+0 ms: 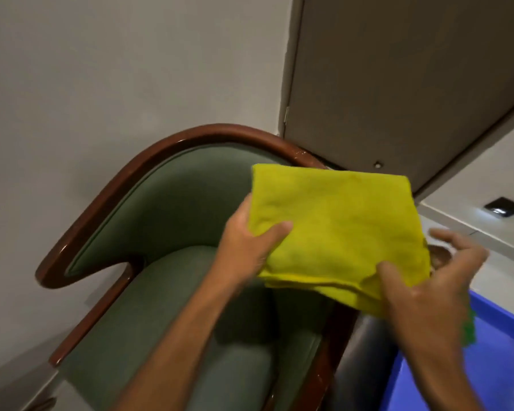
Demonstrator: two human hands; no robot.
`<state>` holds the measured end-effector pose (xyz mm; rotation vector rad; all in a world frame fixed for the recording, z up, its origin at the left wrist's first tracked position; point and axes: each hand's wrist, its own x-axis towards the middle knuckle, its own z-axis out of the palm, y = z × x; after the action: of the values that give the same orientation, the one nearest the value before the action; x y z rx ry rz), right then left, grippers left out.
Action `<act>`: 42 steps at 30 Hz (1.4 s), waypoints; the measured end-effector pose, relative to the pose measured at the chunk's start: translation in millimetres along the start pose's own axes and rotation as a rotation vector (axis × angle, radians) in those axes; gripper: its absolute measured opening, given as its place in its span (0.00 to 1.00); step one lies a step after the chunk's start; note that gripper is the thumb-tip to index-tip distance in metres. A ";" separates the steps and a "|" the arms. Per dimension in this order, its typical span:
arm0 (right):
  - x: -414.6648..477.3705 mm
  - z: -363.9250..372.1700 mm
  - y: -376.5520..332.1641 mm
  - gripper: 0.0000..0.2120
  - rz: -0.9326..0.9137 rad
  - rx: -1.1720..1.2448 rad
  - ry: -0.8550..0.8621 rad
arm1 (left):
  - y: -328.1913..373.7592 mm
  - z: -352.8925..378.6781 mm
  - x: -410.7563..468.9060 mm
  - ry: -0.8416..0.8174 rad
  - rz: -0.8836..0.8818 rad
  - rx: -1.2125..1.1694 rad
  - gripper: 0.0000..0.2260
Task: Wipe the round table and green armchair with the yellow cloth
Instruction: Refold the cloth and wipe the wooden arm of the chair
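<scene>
In the head view, a folded yellow cloth (336, 229) is held up in the air above the right side of the green armchair (172, 262). Its left edge is pinched by the left hand (250, 247), thumb on top and fingers beneath. Its near right corner is met by the right hand (433, 280), whose thumb lies on the fabric while the fingers are spread loose and blurred. The armchair's seat and curved wooden frame (125, 185) are seen below and to the left, against the wall. A blue bin (499, 351) is seen at the near right, with something green at its edge.
</scene>
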<state>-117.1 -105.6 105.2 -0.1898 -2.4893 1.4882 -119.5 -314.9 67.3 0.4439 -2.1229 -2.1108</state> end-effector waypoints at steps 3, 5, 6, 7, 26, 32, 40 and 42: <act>36.3 6.5 22.3 0.37 -0.128 -0.436 -0.052 | -2.9 25.4 36.5 0.034 0.158 0.469 0.29; 46.6 32.5 35.1 0.40 -0.196 -0.656 -0.248 | -14.6 9.2 58.6 0.146 0.338 0.843 0.31; 49.9 47.4 41.1 0.42 -0.204 -0.692 -0.339 | -21.3 -5.8 70.4 0.161 0.406 0.999 0.31; 54.0 60.6 45.8 0.42 -0.220 -0.712 -0.392 | -28.2 -24.9 83.1 0.162 0.444 1.129 0.31; 156.9 307.8 -35.2 0.27 -0.937 -0.940 -0.441 | -85.3 -255.0 142.1 0.157 0.239 1.402 0.41; 108.9 370.8 -31.7 0.25 -1.366 -0.856 -0.587 | -91.8 -255.9 138.8 0.186 0.321 1.302 0.45; 111.5 258.3 17.2 0.33 -1.002 -0.998 -0.635 | -95.0 -260.3 140.8 0.124 0.295 1.408 0.45; 102.5 217.1 28.5 0.33 -0.866 -0.991 -0.627 | -90.0 -259.9 142.0 0.124 0.277 1.429 0.45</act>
<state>-273.7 -253.1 -5.0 1.1845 -2.8735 -0.1048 -169.2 -603.3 -33.3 0.2920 -2.9737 -0.1376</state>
